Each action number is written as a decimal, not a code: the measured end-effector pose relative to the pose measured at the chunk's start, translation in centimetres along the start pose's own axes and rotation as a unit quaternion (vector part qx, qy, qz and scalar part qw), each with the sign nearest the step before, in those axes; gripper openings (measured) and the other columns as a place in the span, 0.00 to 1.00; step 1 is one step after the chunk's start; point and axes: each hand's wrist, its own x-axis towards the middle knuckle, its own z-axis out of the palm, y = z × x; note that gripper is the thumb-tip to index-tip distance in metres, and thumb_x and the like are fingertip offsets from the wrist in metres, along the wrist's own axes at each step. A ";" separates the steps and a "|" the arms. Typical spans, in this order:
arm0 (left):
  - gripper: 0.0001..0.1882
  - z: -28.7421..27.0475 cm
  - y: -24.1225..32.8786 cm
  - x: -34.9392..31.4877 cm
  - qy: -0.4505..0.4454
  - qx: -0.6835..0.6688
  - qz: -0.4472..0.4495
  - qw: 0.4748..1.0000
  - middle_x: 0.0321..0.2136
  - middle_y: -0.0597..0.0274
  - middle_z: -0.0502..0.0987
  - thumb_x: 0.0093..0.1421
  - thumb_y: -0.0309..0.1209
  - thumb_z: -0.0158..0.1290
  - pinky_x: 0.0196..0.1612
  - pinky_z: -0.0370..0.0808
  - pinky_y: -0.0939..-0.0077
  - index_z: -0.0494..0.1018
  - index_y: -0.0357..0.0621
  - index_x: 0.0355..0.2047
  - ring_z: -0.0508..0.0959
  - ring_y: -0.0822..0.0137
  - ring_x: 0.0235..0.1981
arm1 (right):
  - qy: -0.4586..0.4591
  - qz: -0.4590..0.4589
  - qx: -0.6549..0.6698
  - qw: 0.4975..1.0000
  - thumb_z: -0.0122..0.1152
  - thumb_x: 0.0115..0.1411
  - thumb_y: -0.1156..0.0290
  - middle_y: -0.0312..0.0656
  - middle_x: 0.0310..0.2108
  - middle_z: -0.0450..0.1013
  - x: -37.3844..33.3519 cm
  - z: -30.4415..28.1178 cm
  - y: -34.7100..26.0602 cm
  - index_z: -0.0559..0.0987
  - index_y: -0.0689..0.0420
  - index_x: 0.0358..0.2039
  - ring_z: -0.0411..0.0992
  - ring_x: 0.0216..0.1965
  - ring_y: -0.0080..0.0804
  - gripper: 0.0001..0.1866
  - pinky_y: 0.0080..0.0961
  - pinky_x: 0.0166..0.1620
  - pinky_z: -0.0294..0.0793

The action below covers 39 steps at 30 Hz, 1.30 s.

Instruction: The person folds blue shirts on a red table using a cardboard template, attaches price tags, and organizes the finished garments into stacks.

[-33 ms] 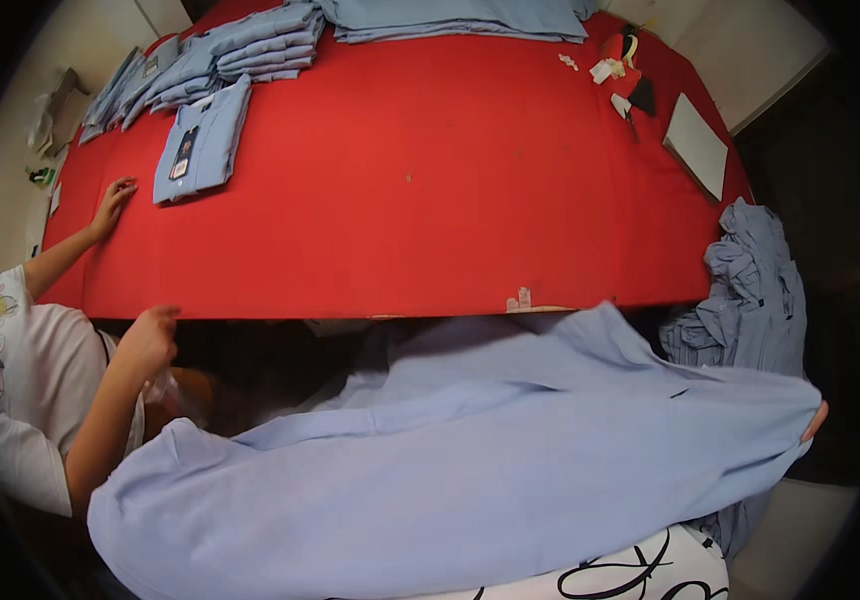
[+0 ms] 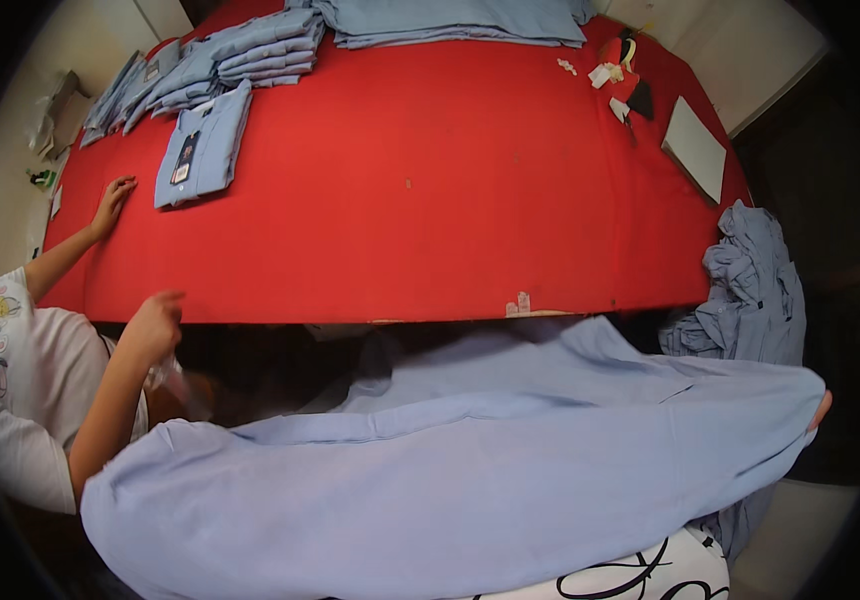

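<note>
A large light blue shirt [image 2: 420,490] is stretched wide in front of me, below the table's near edge. Only a bit of my right hand [image 2: 822,410] shows, gripping the shirt at its far right end; the other fingers are behind the cloth. My left hand cannot be seen. The shirt's left end bulges and bunches, and cloth covers whatever is there. Behind the front layer, a loose part of the shirt rises to a soft peak near the table edge.
On the red table [image 2: 400,230] are stacked folded shirts [image 2: 268,55], one tagged folded shirt [image 2: 202,150] and a white board [image 2: 695,150]. Crumpled blue garments [image 2: 750,275] hang at the right. A co-worker's arm [image 2: 105,420] is close by on the left, another hand resting on the table.
The shirt's raised peak has sunk slightly and shifted left, and its front layer lies smoother. The co-worker's nearer hand has moved up a little.
</note>
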 end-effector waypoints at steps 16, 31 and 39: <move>0.25 12.1 -20.0 19.8 -0.078 -0.226 -0.263 0.935 0.49 0.54 0.78 0.69 0.47 0.46 0.56 0.73 0.59 0.71 0.34 0.51 0.78 0.59 0.50 | 0.050 0.233 0.151 0.959 0.59 0.64 0.72 0.43 0.42 0.76 28.1 11.4 34.9 0.75 0.61 0.47 0.77 0.40 0.34 0.12 0.34 0.48 0.79; 0.28 16.8 -37.1 28.4 0.080 -0.375 -0.349 0.855 0.58 0.49 0.70 0.67 0.41 0.50 0.58 0.71 0.65 0.64 0.30 0.57 0.74 0.59 0.54 | 0.238 0.428 0.225 0.843 0.52 0.66 0.76 0.53 0.56 0.61 28.3 15.0 53.3 0.65 0.69 0.55 0.72 0.50 0.50 0.19 0.36 0.49 0.82; 0.23 15.9 -30.9 19.7 -0.059 0.400 -0.240 0.882 0.56 0.51 0.72 0.62 0.30 0.52 0.59 0.65 0.66 0.68 0.43 0.58 0.71 0.58 0.57 | -0.066 0.186 -0.290 0.936 0.57 0.65 0.69 0.49 0.55 0.69 21.3 19.8 51.1 0.72 0.59 0.55 0.64 0.62 0.42 0.19 0.43 0.63 0.64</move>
